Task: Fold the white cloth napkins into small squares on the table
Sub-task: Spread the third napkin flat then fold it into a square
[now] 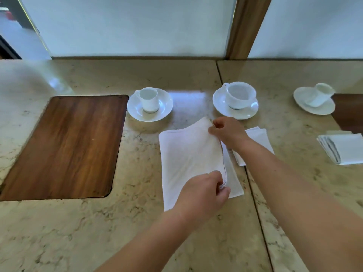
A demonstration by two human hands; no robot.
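Observation:
A white cloth napkin point(188, 158) lies on the beige marble table point(137, 222), with its upper layer folded over toward the right. My left hand point(204, 193) pinches the near corner of that layer at its right edge. My right hand point(225, 132) pinches the far corner, which is lifted slightly off the table. A strip of the lower layer shows along the right side. A folded white napkin point(259, 138) lies partly under my right forearm. A stack of folded napkins point(343, 148) sits at the far right.
Three white cups on saucers stand behind the napkin: one at the left point(149, 104), one at the middle point(236, 99), one at the right point(316, 99). A wooden inlay panel point(66, 146) fills the table's left part. A seam point(253, 193) runs between two table slabs.

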